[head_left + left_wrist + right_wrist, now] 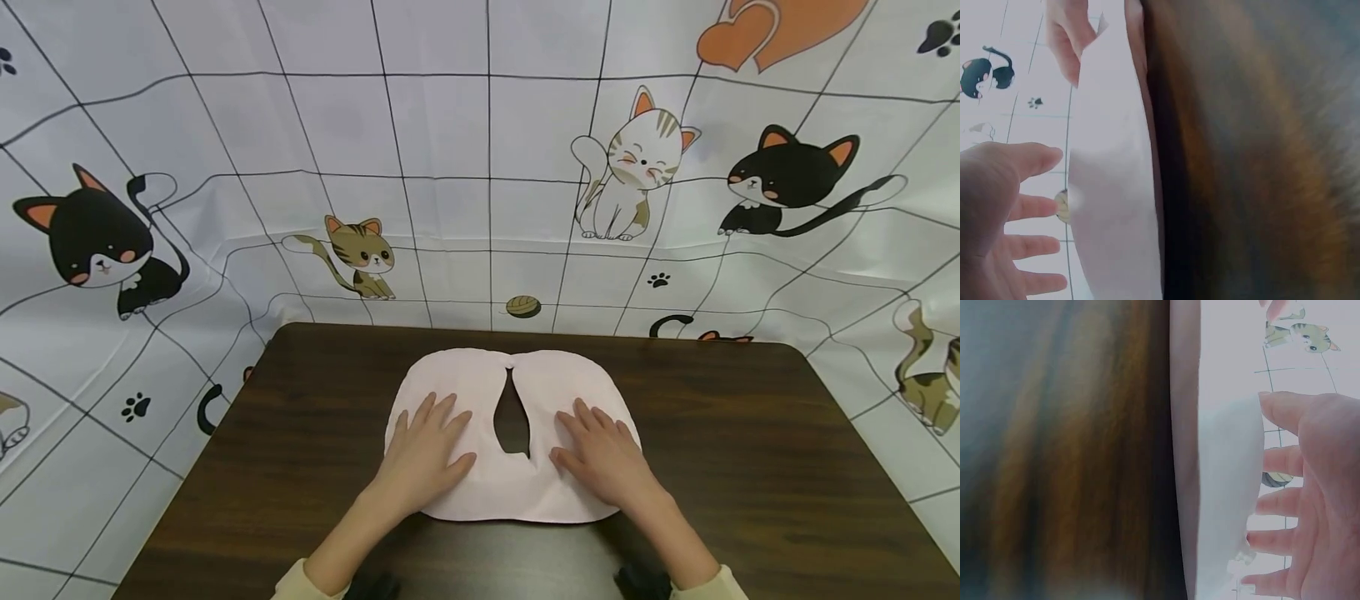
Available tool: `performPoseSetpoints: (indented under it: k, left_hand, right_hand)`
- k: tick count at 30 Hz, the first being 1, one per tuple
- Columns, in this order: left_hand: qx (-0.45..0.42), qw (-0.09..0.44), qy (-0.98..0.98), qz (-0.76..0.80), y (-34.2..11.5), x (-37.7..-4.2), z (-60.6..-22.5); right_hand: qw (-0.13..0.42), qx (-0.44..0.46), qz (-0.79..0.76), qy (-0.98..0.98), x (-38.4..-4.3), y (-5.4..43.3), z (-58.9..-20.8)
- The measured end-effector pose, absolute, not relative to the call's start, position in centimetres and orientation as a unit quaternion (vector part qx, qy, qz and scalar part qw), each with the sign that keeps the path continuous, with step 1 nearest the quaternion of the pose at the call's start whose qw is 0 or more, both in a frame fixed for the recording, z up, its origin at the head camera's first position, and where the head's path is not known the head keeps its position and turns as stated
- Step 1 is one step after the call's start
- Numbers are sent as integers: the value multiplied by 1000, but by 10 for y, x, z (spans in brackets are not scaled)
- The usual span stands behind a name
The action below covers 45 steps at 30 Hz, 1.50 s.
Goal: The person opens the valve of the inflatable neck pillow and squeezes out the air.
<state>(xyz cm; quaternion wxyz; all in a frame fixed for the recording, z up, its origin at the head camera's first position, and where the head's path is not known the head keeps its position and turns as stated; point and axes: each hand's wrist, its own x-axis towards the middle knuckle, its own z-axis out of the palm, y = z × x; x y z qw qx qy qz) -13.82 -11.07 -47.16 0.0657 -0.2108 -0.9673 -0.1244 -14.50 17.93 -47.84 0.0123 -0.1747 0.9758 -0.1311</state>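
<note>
Pale yellow sleeves [300, 585] poke in at 7 and 5 o'clock. On a soft pink pad [517, 493], the left hand [426, 454] rests at 9 o'clock and the right hand [603, 457] at 3, all their fingers spread out straight. The pad, with a hole in its middle, lies on the brown tabletop [757, 467]. Behind, at 12 o'clock, is a white sheet [450, 208] with cats.

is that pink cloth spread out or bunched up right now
Spread out: in the head view, the cloth lies wide on the table, both rounded halves laid out, the dark tabletop showing through its middle.
</note>
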Motion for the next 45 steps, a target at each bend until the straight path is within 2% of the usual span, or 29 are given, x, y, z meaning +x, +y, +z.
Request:
performPoseSetpoints:
  k: [20,32,38,45]
  left_hand:
    - [-211,29,-969,-122,-115,-131,-489]
    - [-224,64,-969,-80,-112,-125,-483]
    - [-248,62,-963,-83,-105,-109,-468]
    - [-257,53,-961,-92,-101,-101,-470]
  right_hand:
    - [34,-161,-108,981,-139,187,-490]
    - [23,-172,-113,978,-133,189,-486]
    - [27,-212,-165,963,-124,186,-481]
    - [32,-230,-170,958,-118,183,-480]
